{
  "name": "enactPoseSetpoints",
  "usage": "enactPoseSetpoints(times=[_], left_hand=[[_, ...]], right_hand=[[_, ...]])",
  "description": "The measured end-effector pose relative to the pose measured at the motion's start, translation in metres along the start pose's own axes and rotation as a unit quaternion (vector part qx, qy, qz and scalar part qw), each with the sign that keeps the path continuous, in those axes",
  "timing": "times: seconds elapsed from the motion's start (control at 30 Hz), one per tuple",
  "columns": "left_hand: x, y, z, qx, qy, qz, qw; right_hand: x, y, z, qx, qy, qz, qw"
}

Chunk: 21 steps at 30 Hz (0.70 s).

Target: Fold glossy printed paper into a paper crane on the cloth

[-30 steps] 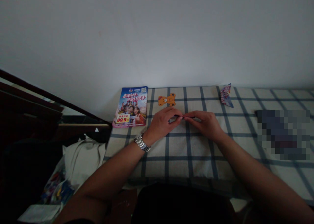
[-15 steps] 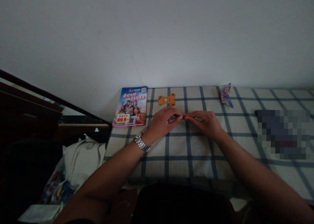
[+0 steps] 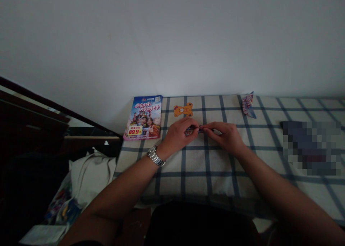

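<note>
My left hand [image 3: 178, 134], with a metal watch at the wrist, and my right hand [image 3: 226, 136] meet at the middle of a checked tablecloth [image 3: 205, 167]. Both pinch a small flat folded piece of printed paper [image 3: 194, 129] between their fingertips, low over the cloth. Most of the paper is hidden by the fingers. An orange bear-shaped cutout [image 3: 183, 109] lies just beyond my left hand.
A colourful magazine [image 3: 143, 117] lies at the table's far left corner. A folded paper figure [image 3: 248, 105] stands at the back near the wall. A blurred dark patch [image 3: 309, 147] sits at the right. Dark furniture and a pale cloth bundle [image 3: 88, 174] are left of the table.
My fingertips have shifted slightly on the paper, showing a bit more of it between the hands. The arms have stayed in place.
</note>
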State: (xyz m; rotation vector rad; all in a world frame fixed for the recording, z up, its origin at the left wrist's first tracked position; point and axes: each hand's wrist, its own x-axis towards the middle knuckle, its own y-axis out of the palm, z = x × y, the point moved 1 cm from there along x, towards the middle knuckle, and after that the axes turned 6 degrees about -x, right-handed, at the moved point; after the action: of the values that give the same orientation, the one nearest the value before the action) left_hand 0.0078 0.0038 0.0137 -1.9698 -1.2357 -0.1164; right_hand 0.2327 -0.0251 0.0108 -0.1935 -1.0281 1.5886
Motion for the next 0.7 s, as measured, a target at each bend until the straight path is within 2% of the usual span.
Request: enactPoseSetpoints(times=[0.7], left_hand=[[0.0016, -0.0017, 0.0006, 0.011, 0.001, 0.011, 1.000]], right_hand=[[0.0006, -0.0008, -0.0045, 0.016, 0.008, 0.007, 1.000]])
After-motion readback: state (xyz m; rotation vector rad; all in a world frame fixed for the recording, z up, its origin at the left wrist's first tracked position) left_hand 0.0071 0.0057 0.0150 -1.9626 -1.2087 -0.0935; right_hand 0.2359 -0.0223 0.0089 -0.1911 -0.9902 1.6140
